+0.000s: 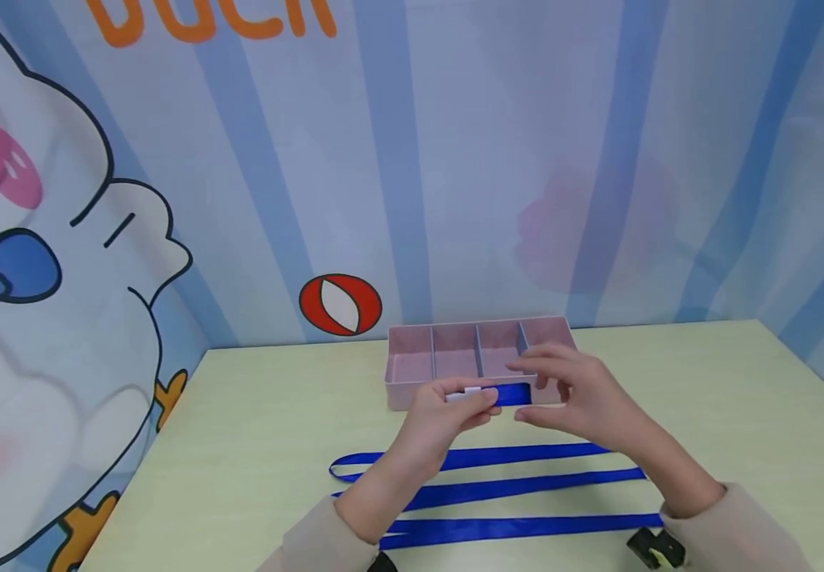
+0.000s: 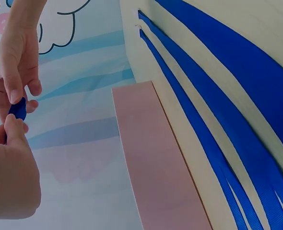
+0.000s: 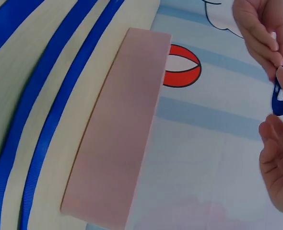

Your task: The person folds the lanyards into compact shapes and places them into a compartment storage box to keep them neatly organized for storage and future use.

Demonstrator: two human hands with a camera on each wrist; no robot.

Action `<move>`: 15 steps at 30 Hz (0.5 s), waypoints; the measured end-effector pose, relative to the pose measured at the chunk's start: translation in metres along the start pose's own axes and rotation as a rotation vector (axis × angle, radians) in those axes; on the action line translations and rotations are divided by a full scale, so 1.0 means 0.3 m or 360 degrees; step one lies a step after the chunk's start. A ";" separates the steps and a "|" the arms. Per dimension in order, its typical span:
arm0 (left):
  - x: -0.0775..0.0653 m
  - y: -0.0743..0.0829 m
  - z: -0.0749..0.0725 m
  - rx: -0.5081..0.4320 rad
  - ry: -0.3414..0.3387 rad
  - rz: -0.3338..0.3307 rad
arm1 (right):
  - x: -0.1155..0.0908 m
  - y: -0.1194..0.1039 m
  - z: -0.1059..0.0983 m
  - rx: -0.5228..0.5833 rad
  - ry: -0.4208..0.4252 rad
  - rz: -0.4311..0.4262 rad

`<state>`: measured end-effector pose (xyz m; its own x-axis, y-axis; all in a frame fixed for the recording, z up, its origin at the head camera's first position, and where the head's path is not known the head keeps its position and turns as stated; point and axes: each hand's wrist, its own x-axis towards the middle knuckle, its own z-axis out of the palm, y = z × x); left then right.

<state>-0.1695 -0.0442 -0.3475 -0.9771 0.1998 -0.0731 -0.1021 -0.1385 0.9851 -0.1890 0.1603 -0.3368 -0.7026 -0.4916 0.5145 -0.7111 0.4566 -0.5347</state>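
Note:
Left hand (image 1: 443,421) pinches a short blue strap piece (image 1: 515,395) between thumb and fingers, with a white part (image 1: 470,390) showing at the grip. The blue end points right and looks like a small loop (image 3: 279,104) in the right wrist view. Thumb and fingers spread apart, the right hand (image 1: 583,397) is right at that end, holding nothing in the head view. The left wrist view has the left hand (image 2: 14,177) low and the right fingertips (image 2: 14,93) close over the blue piece. Below both hands, long blue ribbon straps (image 1: 526,479) lie in loops across the table.
Behind the hands, a pink box (image 1: 403,396) with several compartments stands at the table's back edge. The pale yellow table (image 1: 268,445) meets a striped wall backdrop (image 1: 469,159) with printed cartoon figures. The straps stretch sideways under the forearms.

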 end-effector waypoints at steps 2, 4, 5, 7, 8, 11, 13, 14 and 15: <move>-0.002 0.002 0.000 -0.0068 -0.0019 -0.0041 | -0.002 0.009 0.004 -0.0029 -0.0007 -0.0065; -0.002 0.003 0.000 -0.0112 -0.0036 -0.0069 | -0.007 0.016 0.007 -0.0034 0.0008 -0.0112; -0.001 0.002 0.000 -0.0121 -0.0047 -0.0076 | -0.009 0.019 0.008 -0.0030 0.0023 -0.0140; 0.001 0.000 -0.002 -0.0097 -0.0064 -0.0068 | -0.012 0.023 0.010 -0.0021 0.0053 -0.0191; 0.003 -0.002 -0.004 -0.0072 -0.0073 -0.0057 | -0.013 0.024 0.010 -0.0015 0.0068 -0.0215; 0.011 -0.008 -0.011 0.0031 -0.0081 -0.0025 | -0.009 0.026 0.011 -0.0002 0.0086 -0.0274; 0.014 -0.011 -0.015 0.0089 -0.0082 -0.0012 | -0.007 0.027 0.012 0.0003 0.0080 -0.0288; 0.015 -0.011 -0.017 0.0109 -0.0085 -0.0009 | -0.006 0.027 0.013 0.0009 0.0073 -0.0282; 0.016 -0.011 -0.019 0.0125 -0.0083 -0.0004 | -0.006 0.026 0.014 0.0025 0.0055 -0.0251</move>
<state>-0.1748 -0.0483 -0.3520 -0.9656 0.2507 -0.0694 -0.0875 -0.0617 0.9942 -0.1933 0.1617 -0.3447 -0.5830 -0.5302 0.6156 -0.8123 0.3641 -0.4557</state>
